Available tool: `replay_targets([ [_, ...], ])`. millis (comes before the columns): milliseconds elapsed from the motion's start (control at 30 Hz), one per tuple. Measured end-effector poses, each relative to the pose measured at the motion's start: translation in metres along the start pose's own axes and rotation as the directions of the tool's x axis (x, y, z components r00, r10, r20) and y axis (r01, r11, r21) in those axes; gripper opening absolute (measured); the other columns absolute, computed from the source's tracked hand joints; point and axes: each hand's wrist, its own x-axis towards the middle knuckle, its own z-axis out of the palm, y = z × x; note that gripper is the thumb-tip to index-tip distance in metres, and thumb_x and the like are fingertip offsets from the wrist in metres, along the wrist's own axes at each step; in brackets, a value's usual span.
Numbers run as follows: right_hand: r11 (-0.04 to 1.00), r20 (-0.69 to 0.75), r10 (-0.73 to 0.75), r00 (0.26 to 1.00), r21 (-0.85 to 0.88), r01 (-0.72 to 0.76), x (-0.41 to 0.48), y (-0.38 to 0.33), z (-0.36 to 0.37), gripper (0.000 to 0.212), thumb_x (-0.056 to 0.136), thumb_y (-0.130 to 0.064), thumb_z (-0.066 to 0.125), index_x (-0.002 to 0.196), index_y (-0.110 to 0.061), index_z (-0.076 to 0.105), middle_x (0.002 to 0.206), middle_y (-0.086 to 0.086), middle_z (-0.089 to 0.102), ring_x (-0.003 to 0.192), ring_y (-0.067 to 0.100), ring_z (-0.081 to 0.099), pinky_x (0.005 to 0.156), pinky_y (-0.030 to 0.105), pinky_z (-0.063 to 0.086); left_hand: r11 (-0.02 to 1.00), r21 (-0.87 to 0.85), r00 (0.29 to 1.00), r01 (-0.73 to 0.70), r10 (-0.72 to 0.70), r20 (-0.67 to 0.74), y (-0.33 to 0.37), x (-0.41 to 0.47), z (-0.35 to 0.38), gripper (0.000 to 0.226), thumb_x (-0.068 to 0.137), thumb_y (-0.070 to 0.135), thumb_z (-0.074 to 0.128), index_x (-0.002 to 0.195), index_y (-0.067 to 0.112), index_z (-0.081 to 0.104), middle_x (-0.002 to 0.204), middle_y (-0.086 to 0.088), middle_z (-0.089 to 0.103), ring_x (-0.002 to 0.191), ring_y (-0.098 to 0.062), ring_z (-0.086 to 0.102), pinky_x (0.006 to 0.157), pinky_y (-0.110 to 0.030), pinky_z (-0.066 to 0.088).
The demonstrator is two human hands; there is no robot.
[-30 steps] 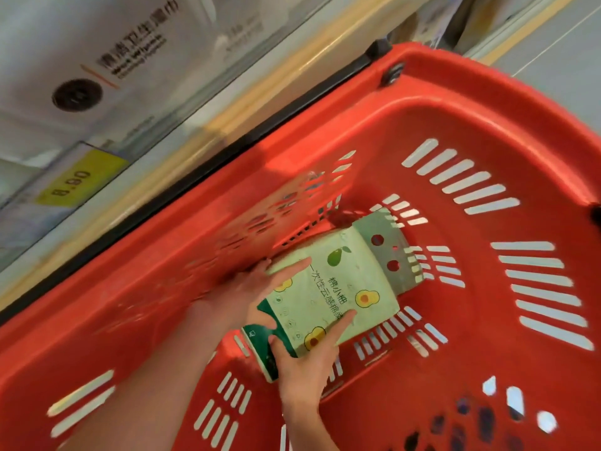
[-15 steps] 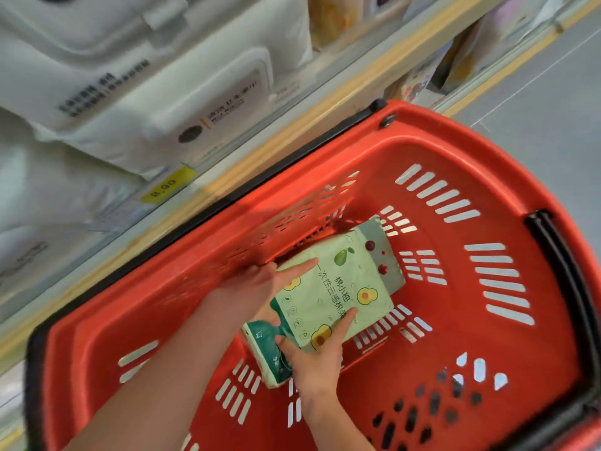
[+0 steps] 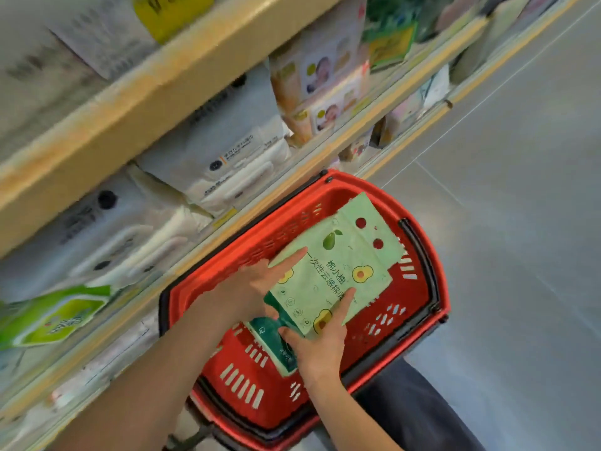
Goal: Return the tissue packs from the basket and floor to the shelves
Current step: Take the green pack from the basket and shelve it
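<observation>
1. Closest to the camera, the right hand (image 3: 320, 348) is clamped on the lower end of a light green tissue pack (image 3: 338, 271) with avocado drawings, fingers up across its printed face, thumb at the dark green bottom edge.
2. The left hand (image 3: 260, 284) grips the same pack from the left side, thumb lying over the front, the other fingers tucked behind where I can't see them.
3. So both hands have the pack, held up above the inside of the red shopping basket (image 3: 419, 307), top flap with its two punched holes pointing away from the person.
4. The basket sits on the grey floor (image 3: 520, 222), pushed right up against the bottom of the shelves (image 3: 156, 102). Its black handles are folded down along the rim.
5. Further back, the shelf level beside the basket holds big white packs (image 3: 221, 157), and a green-and-white pack (image 3: 52, 317) sits off to the left.
6. Farthest along that run there are baby-print packs (image 3: 322, 89), pretty blurry.
</observation>
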Motion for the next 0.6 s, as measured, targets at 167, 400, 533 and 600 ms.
replay_targets([
  [167,0.98,-0.005,-0.176,0.984,-0.091,0.175,-0.054,-0.035,-0.034,0.13,0.06,-0.008,0.081,0.128,-0.058,-0.018,0.135,0.004,0.035,0.115,0.012,0.044,0.096,0.024,0.041,0.998,-0.069,0.991,-0.012,0.002,-0.137,0.031,-0.077,-0.01,0.115,0.079,0.023,0.07,0.119,0.07,-0.026,0.14,-0.012,0.035,0.126,-0.031,0.039,0.105,-0.05,0.035],
  [400,0.926,-0.018,-0.369,0.929,-0.094,0.365,-0.14,-0.108,-0.078,0.127,0.063,-0.011,0.081,0.139,-0.045,-0.015,0.138,0.002,0.031,0.12,0.011,0.038,0.091,0.016,0.037,0.987,-0.041,0.923,-0.155,0.13,-0.362,0.084,-0.18,-0.06,0.116,0.076,0.018,0.073,0.129,0.064,-0.019,0.15,-0.011,0.026,0.133,-0.03,0.036,0.104,-0.052,0.038],
  [533,0.868,0.021,-0.484,0.875,-0.115,0.483,-0.188,-0.156,-0.115,0.124,0.067,-0.008,0.078,0.138,-0.046,-0.015,0.134,0.0,0.031,0.112,0.005,0.036,0.089,0.018,0.038,0.986,-0.016,0.877,-0.163,0.137,-0.461,0.122,-0.241,-0.086,0.114,0.078,0.022,0.072,0.129,0.063,-0.022,0.147,-0.012,0.031,0.127,-0.031,0.041,0.099,-0.051,0.041],
  [600,0.822,0.02,-0.55,0.835,-0.162,0.546,-0.206,-0.177,-0.136,0.127,0.065,-0.009,0.079,0.137,-0.05,-0.017,0.141,0.001,0.029,0.121,0.009,0.037,0.095,0.026,0.042,0.984,-0.024,0.84,-0.176,0.137,-0.526,0.145,-0.266,-0.092,0.115,0.077,0.022,0.072,0.13,0.061,-0.022,0.15,-0.011,0.028,0.13,-0.029,0.039,0.101,-0.05,0.04],
])
